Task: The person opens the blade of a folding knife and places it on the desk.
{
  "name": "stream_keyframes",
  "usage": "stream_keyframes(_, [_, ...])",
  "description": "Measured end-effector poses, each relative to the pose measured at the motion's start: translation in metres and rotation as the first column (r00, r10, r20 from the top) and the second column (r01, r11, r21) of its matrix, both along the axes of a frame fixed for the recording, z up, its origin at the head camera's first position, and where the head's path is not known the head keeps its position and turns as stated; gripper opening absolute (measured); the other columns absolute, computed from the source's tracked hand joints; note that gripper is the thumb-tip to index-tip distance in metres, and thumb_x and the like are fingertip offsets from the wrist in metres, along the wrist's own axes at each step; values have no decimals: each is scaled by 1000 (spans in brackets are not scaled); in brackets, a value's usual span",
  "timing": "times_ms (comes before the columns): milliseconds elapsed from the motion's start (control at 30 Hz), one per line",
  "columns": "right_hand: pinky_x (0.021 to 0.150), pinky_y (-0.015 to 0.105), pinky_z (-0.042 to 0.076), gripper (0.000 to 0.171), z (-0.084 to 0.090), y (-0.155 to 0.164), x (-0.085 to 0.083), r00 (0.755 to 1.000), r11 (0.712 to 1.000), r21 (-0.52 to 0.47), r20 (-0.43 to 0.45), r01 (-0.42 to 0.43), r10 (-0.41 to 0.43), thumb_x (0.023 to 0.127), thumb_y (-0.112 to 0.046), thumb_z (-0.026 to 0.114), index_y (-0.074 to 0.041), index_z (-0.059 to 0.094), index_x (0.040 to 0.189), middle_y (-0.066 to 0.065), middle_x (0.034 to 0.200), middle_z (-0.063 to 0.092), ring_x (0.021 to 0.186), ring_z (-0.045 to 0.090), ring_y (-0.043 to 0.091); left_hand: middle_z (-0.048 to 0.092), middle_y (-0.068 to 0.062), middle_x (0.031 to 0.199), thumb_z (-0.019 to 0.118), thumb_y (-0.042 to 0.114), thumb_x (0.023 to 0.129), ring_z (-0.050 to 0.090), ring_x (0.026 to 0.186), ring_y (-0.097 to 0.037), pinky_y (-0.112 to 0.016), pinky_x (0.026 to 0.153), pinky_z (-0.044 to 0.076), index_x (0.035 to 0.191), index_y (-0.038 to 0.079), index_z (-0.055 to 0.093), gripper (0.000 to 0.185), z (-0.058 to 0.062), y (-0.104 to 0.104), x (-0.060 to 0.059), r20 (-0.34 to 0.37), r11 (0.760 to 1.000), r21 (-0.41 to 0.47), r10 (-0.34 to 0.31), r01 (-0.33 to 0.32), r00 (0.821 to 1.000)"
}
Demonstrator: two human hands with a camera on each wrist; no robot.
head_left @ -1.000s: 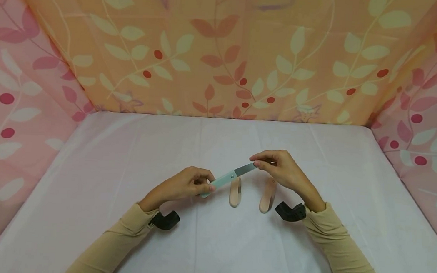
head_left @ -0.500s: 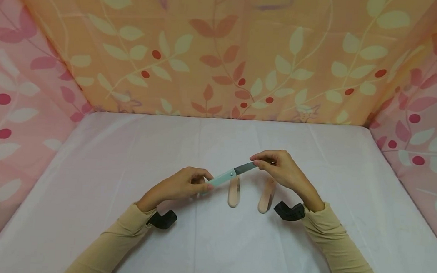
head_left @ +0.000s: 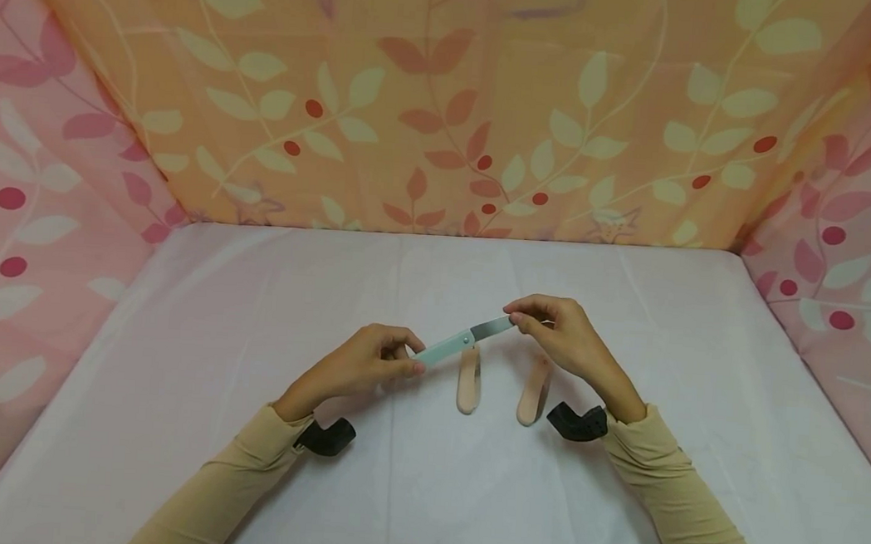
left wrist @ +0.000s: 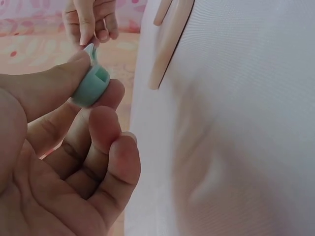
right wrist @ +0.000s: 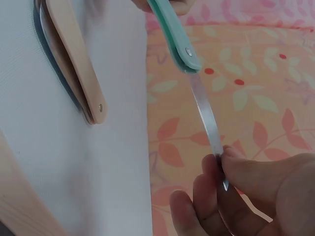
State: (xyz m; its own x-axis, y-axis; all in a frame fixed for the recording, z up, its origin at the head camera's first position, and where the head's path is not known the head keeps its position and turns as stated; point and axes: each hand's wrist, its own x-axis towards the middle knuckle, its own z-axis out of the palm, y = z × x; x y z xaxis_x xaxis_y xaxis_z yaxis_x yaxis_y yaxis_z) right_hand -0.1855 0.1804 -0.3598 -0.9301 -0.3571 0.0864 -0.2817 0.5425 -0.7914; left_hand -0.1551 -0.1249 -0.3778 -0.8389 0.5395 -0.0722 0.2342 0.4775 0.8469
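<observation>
Pinching a bare metal blade (head_left: 490,329) by its tip is the risk here — the right hand (head_left: 562,338) could slip along the edge and get cut, or the folding knife (head_left: 452,346) could snap closed on fingers. The left hand (head_left: 358,365) grips the mint-green handle (left wrist: 91,84) end, clear above the bench (head_left: 423,471). Its long axis runs between both hands, blade pointing toward the right hand, slightly upward. Two tan folding knives (head_left: 469,382) lie below, near the right hand.

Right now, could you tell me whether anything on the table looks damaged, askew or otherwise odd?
Nothing stands out. The left hand and right hand hold a folding knife swung open above two closed knives lying side by side on the cloth.
</observation>
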Motion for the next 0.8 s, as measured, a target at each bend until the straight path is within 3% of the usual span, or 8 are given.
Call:
stream_keyframes(100, [81,28,52,30,0,0,0,1000,1000,-6,3,19,-19,98,-18,63,-1,67,123,15,115,71,99,68,32,66,-9,77,71,18,92,50,62,-10,-22,55,42,109,4,69,23,2,1,0,-5,1000,-9,26,-26,1000])
stream_keyframes(300, [97,49,52,42,-1,-2,-1,999,999,-43,19,30,-29,98,-17,64,-1,55,136,20,133,61,116,64,36,69,-13,79,71,18,91,53,63,-12,-23,56,43,109,5,69,23,3,-1,-3,-16,996,-15,83,-83,996])
stream_keyframes(533, [101,50,49,39,-6,-1,-5,999,999,-32,39,32,-31,98,-16,64,2,57,131,21,131,62,118,62,36,70,-14,80,71,21,92,56,64,-13,-25,57,46,113,3,68,28,2,-5,-12,-48,992,-24,119,-121,992])
stream_keyframes(800, [100,50,50,36,-14,-5,-12,998,1000,20,57,-23,21,96,-14,65,3,61,128,21,130,63,117,63,37,72,-15,82,71,23,92,59,67,-15,-29,61,48,116,1,67,33,3,-9,-28,-83,984,-31,171,-174,982])
